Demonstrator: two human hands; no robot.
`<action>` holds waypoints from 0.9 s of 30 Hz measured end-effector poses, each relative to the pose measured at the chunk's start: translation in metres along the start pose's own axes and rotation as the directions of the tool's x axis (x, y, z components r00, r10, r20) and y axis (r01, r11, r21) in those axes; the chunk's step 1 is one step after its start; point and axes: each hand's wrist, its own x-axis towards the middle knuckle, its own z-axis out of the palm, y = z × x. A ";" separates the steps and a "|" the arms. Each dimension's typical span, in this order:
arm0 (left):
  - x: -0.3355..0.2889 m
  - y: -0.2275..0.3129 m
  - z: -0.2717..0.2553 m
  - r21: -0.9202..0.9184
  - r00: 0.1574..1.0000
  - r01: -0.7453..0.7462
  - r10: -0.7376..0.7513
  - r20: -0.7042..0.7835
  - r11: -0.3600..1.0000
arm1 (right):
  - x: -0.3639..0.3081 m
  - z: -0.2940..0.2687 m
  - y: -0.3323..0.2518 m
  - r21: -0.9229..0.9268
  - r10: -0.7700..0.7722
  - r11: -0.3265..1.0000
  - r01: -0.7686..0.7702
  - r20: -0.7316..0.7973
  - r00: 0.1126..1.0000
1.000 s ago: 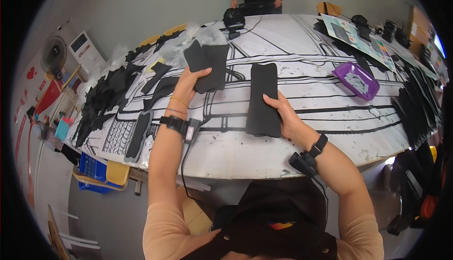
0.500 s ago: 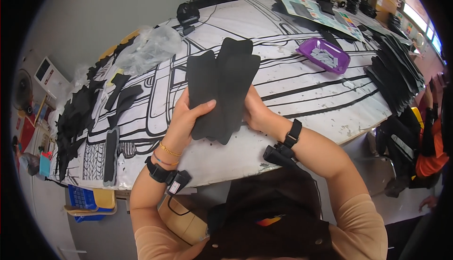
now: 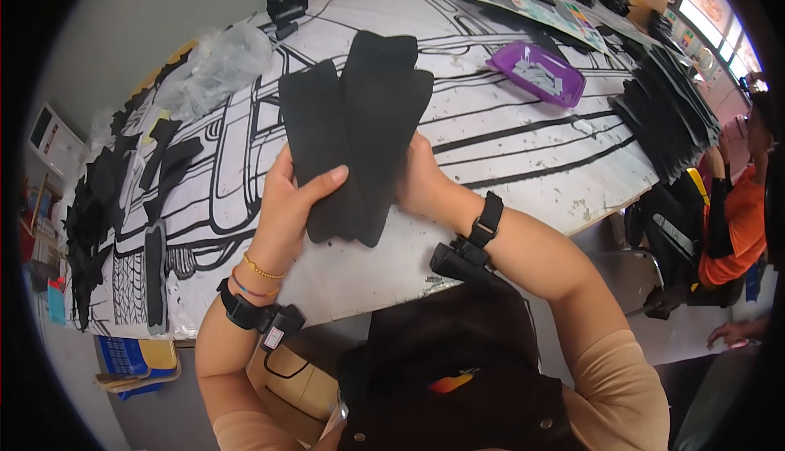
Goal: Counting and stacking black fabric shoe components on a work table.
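Several flat black cut pieces [image 3: 378,116] with wavy ends, like fabric or foam sheet, are held up above the table, overlapping and slightly fanned. My left hand [image 3: 286,197] grips their left edge, thumb across the top face and fingers underneath. My right hand [image 3: 427,179] is closed at their right edge; its fingertips are partly hidden behind the pieces and slightly blurred. A purple plastic basket [image 3: 501,60] with small grey pieces in it stands beyond my right hand. A tall stack of similar black pieces [image 3: 666,116] lies at the table's right side.
The table [image 3: 523,152] has a white cover with black line drawings. Black scraps [image 3: 94,206] and a clear plastic bag [image 3: 214,71] lie on the left. Large printed sheets [image 3: 531,11] are at the back. A person in orange [image 3: 732,234] sits at the right.
The view has shifted, so the table, hands and pieces appear further left and a little higher. Both hands keep hold of the pieces, now more upright and spread slightly differently.
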 end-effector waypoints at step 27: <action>0.001 -0.007 -0.003 -0.140 0.988 -0.152 0.154 -0.002 0.978 | 0.030 -0.030 0.018 -0.282 0.056 0.958 -0.055 -0.004 0.998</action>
